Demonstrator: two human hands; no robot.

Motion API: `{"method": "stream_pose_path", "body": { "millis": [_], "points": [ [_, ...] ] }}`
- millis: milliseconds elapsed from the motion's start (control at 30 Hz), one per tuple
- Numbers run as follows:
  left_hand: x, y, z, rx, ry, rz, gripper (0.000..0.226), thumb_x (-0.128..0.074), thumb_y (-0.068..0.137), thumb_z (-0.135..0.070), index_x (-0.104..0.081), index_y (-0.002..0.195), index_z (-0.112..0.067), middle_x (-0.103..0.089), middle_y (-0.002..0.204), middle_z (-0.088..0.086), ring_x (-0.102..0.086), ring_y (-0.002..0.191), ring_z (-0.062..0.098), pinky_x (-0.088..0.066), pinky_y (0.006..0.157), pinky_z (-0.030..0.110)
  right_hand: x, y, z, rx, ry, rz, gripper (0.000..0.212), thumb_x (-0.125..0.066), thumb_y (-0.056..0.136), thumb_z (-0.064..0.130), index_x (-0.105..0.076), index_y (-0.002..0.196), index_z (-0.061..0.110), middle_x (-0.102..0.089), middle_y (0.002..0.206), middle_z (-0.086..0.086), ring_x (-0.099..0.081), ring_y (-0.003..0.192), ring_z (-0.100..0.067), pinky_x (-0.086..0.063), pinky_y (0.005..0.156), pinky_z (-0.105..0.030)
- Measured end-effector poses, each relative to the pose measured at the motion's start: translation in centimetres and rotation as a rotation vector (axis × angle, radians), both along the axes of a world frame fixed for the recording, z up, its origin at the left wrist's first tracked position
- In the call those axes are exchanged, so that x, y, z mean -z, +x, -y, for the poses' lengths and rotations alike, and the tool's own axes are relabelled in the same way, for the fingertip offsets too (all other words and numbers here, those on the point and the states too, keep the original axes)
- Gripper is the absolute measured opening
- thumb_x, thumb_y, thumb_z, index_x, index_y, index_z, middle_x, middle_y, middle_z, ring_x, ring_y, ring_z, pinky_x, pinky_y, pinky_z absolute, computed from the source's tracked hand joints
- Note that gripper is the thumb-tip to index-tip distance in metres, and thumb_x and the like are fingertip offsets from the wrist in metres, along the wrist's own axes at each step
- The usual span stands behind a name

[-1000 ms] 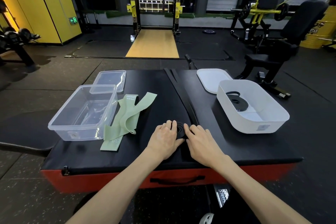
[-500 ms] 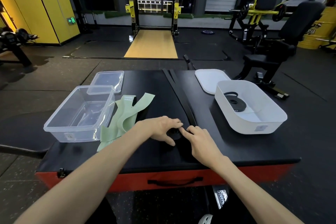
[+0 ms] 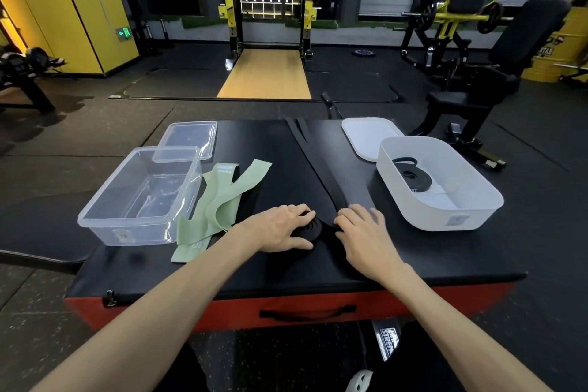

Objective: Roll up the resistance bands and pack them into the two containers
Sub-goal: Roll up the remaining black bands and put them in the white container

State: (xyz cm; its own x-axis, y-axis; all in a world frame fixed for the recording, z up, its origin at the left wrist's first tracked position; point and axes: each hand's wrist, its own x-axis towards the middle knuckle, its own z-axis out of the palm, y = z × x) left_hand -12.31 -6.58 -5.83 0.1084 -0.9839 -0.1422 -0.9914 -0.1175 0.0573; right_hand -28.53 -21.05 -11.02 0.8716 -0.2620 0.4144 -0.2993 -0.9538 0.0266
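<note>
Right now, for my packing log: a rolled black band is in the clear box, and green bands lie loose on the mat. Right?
No. The head view shows the rolled black band in the white tub, not the clear box. The green bands do lie loose on the mat.

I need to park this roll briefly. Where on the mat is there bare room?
Bare mat lies between the green bands and the stretched black band, and at the near right corner in front of the white container. The left side, by the clear container, is crowded.
</note>
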Motion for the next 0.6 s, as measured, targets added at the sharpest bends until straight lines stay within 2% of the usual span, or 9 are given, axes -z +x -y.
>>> {"method": "stream_pose_path", "body": {
  "millis": [100,267,467,600],
  "points": [
    [0.2,-0.3,-0.2,-0.028,-0.027,0.011,0.073,-0.042,0.095,-0.054,-0.020,0.151,-0.012,-0.028,0.150,0.001,-0.040,0.127,0.023,-0.029,0.105,0.031,-0.8,0.1,0.7,-0.057,-0.069,-0.032,0.015,-0.069,0.081,0.029,-0.062,0.091,0.021,-0.061,0.094,0.009,-0.055,0.096,-0.019,-0.038,0.086,-0.035],
    [0.7,-1.1,-0.4,-0.098,-0.066,0.041,0.073,-0.038,0.096,-0.055,-0.018,0.151,-0.010,-0.026,0.151,0.005,-0.038,0.129,0.024,-0.031,0.108,0.033,-1.3,0.6,0.6,-0.070,-0.130,-0.090,0.018,-0.068,0.082,0.031,-0.062,0.088,0.016,-0.058,0.082,0.002,-0.049,0.080,-0.024,-0.044,0.068,-0.035],
    [1.5,-1.2,-0.3,-0.173,-0.109,0.038,0.075,-0.038,0.094,-0.059,-0.021,0.150,-0.011,-0.031,0.147,0.005,-0.040,0.127,0.025,-0.037,0.105,0.040,-1.6,0.9,-0.5,-0.103,-0.157,-0.133,0.018,-0.068,0.081,0.030,-0.060,0.077,0.014,-0.057,0.072,-0.001,-0.050,0.076,-0.023,-0.043,0.067,-0.033],
    [1.9,-1.7,-0.2,-0.209,-0.121,0.100,0.075,-0.034,0.095,-0.059,-0.021,0.149,-0.008,-0.035,0.143,0.007,-0.043,0.123,0.025,-0.036,0.105,0.037,-2.1,1.0,-1.2,-0.099,-0.144,-0.131,0.025,-0.072,0.079,0.031,-0.056,0.068,0.015,-0.054,0.063,-0.001,-0.049,0.068,-0.023,-0.043,0.060,-0.034]
  ]
}}
